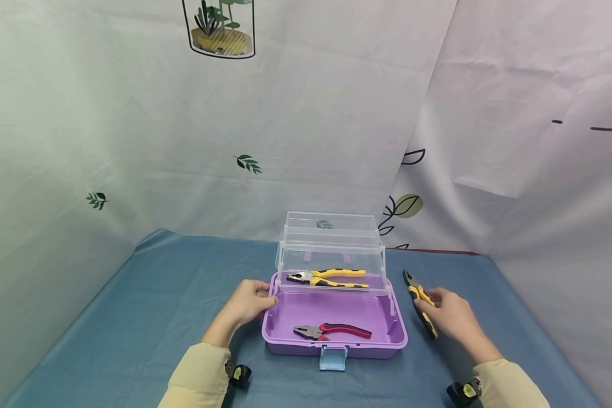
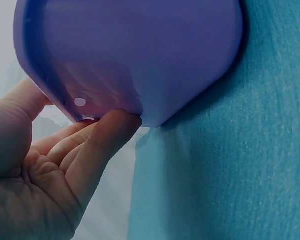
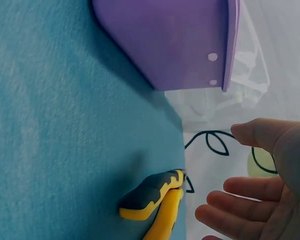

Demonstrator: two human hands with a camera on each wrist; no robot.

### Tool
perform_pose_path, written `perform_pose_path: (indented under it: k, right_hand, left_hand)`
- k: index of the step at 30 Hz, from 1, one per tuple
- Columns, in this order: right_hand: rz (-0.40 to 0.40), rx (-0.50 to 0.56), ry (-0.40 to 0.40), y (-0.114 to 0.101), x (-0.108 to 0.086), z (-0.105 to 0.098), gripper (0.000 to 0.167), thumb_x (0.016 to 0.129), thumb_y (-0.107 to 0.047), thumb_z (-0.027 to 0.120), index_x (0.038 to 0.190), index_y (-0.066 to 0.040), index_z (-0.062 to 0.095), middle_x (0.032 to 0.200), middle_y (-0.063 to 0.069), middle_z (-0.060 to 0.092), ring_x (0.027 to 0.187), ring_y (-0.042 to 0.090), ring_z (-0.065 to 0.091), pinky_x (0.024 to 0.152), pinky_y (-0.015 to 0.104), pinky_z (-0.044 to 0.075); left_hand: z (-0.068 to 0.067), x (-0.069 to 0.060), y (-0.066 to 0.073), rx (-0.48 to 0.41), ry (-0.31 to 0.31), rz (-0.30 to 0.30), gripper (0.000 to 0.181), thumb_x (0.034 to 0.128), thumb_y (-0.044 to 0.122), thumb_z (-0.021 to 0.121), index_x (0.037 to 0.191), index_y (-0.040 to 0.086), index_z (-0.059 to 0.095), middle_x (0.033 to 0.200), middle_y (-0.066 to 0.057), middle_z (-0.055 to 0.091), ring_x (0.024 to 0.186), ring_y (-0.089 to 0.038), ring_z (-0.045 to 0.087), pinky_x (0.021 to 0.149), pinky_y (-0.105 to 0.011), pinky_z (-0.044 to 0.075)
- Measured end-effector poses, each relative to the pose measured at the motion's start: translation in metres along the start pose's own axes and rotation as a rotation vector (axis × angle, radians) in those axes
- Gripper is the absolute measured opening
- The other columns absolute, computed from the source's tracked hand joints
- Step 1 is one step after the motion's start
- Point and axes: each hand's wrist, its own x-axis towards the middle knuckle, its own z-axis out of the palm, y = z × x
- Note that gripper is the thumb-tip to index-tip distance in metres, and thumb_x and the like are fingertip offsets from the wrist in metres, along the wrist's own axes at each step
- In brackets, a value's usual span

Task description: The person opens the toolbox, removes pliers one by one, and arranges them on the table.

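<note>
I judge the step in hand to be the handling of the loose pliers (image 1: 415,291) at my right hand (image 1: 451,314); one moment does not tell me whether they are being picked up or set down. They lie just below that hand and to its thumb side, jaws pointing ahead of it, handle ends toward the body. In the head view the thumb overlaps a handle, but the right wrist view shows a gap between digits and handles, so I read the hand as released, with nothing in its grasp.

For a pick-up, the next move would call for lowering the thumb and fingers onto both handles; for a set-down, for backing straight off them.

My right forearm reaches forward and inward, thumb on the box side, fingers extended and spread from the thumb. My left hand (image 1: 247,303) comes in from the other side and grasps the near side wall of the purple box (image 1: 331,309), thumb and fingers pinching the rim; I judge it a steadying hold.

To that hand's right, the red-handled pliers (image 1: 345,327) lie on the box floor, and the other yellow pliers (image 1: 338,273) lie at the clear tray (image 1: 336,290), farther ahead.
</note>
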Motion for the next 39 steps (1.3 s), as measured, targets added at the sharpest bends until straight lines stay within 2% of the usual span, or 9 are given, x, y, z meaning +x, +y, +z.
perform_pose_path:
  k: [13, 22, 31, 39]
  right_hand:
    - [-0.033, 0.050, 0.004, -0.017, -0.002, -0.002, 0.068, 0.087, -0.049, 0.060, 0.125, 0.007, 0.054, 0.119, 0.027, 0.060, 0.105, 0.040, 0.060, 0.078, 0.046, 0.056]
    - [-0.092, 0.052, 0.031, -0.031, -0.003, 0.000, 0.061, 0.088, -0.043, 0.062, 0.125, 0.005, 0.055, 0.118, 0.025, 0.062, 0.104, 0.037, 0.062, 0.083, 0.049, 0.054]
    - [-0.137, 0.055, 0.025, -0.046, -0.003, -0.001, 0.055, 0.089, -0.037, 0.062, 0.126, 0.004, 0.055, 0.120, 0.024, 0.062, 0.108, 0.038, 0.060, 0.086, 0.050, 0.053]
    - [-0.187, 0.043, 0.007, -0.056, 0.001, -0.003, 0.058, 0.088, -0.041, 0.063, 0.126, 0.003, 0.056, 0.122, 0.023, 0.062, 0.108, 0.037, 0.061, 0.086, 0.049, 0.054]
  left_hand:
    - [-0.001, 0.000, 0.000, -0.009, -0.009, 0.006, 0.043, 0.0787, 0.001, 0.065, 0.115, -0.019, 0.054, 0.093, -0.029, 0.069, 0.077, -0.032, 0.070, 0.059, -0.036, 0.059]
    - [-0.001, 0.000, 0.000, -0.008, -0.013, 0.004, 0.043, 0.0792, 0.001, 0.065, 0.116, -0.019, 0.053, 0.095, -0.030, 0.068, 0.075, -0.030, 0.070, 0.059, -0.036, 0.059]
    - [-0.001, -0.002, 0.003, -0.008, -0.006, -0.009, 0.043, 0.0794, 0.000, 0.065, 0.116, -0.019, 0.053, 0.094, -0.028, 0.069, 0.075, -0.028, 0.070, 0.060, -0.037, 0.059]
    - [-0.001, -0.002, 0.003, 0.005, -0.011, 0.002, 0.044, 0.0794, 0.001, 0.065, 0.116, -0.019, 0.053, 0.094, -0.029, 0.069, 0.074, -0.028, 0.070, 0.057, -0.036, 0.059]
